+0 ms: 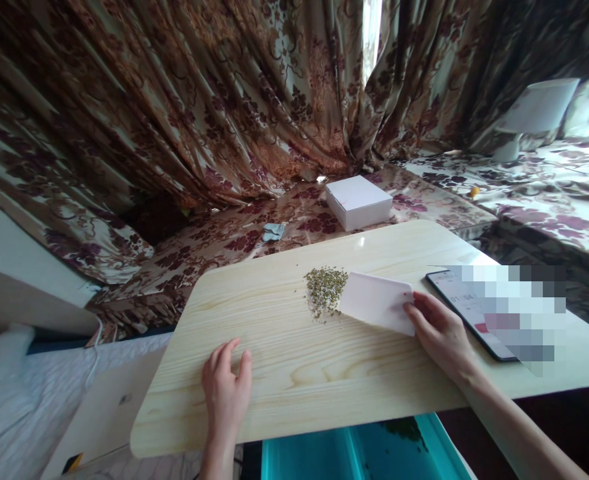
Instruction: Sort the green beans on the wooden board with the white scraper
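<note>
A small heap of greenish seeds or beans [326,291] lies on the pale wood-grain table [274,373], with a few grains scattered around it. My right hand [437,327] pinches the right end of a flat white card [377,300]. The card's left edge touches the right side of the heap. Off to the left, my left hand [227,380] rests near the table's front edge, fingers apart and holding nothing.
A phone [474,317] lies right of my right hand, partly blurred out. Below the front edge sits a turquoise divided bin [304,460] with dark green bits in its right compartment. A white box [358,201] and a greyish-blue cloth [273,231] lie beyond the table.
</note>
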A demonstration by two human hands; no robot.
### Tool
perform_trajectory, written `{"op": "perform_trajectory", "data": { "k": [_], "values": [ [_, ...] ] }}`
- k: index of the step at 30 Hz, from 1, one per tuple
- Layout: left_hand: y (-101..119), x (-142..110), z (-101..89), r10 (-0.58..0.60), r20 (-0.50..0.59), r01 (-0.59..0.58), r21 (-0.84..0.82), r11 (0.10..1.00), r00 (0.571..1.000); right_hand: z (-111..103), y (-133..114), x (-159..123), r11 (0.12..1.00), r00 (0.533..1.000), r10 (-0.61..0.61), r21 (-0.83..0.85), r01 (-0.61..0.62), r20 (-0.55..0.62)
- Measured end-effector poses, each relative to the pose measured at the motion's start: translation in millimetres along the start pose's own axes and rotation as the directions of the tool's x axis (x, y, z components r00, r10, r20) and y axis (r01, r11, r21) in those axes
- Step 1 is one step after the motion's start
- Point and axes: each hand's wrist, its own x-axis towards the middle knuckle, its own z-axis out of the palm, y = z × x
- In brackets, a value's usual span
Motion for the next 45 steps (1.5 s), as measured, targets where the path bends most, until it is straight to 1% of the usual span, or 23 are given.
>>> {"op": "perform_trajectory", "data": {
  "k": [6,10,16,22,25,29,31,42,45],
  "values": [
    [2.6,-0.4,-1.6,-0.008,0.012,0.008,-0.004,1.0,1.0,-0.1,-0.8,-0.1,1.0,1.0,0.011,-0.01,-0.011,-0.006],
    [2.8,-1.2,-1.9,-0.006,0.008,0.006,-0.008,1.0,1.0,0.2,-2.3,0.1,1.0,1.0,-0.009,-0.028,0.008,-0.018],
    [2.9,-1.5,-1.7,-0.006,0.002,0.006,0.006,1.0,1.0,-0.6,-9.5,0.1,0.997,0.997,-0.044,-0.058,0.048,0.064],
    [4.3,-1.2,-2.7,0.001,-0.001,-0.001,0.005,1.0,1.0,-0.3,-11.0,-1.3,0.999,0.993,-0.048,-0.01,0.05,0.109],
    [4.0,-0.4,-2.7,0.003,-0.001,-0.003,0.009,1.0,1.0,-0.3,-7.2,-1.2,1.0,0.994,-0.031,0.007,0.03,0.103],
    [4.3,-0.1,-2.3,0.002,-0.006,-0.002,0.01,1.0,1.0,0.2,-1.4,0.1,1.0,1.0,-0.013,0.01,0.013,0.017],
    [4.9,-0.3,-2.3,0.002,-0.008,-0.002,0.01,1.0,1.0,0.6,0.1,0.8,1.0,1.0,-0.009,0.004,0.009,-0.006],
    [5.8,-0.8,-2.9,-0.008,-0.006,0.008,0.006,1.0,1.0,-1.3,-5.2,-0.6,0.999,0.997,-0.041,-0.023,0.042,0.061],
    [5.6,-0.7,-3.0,-0.009,-0.008,0.009,0.005,1.0,1.0,-0.8,-4.5,-1.1,0.999,0.997,-0.051,-0.01,0.052,0.051]
  ]
}}
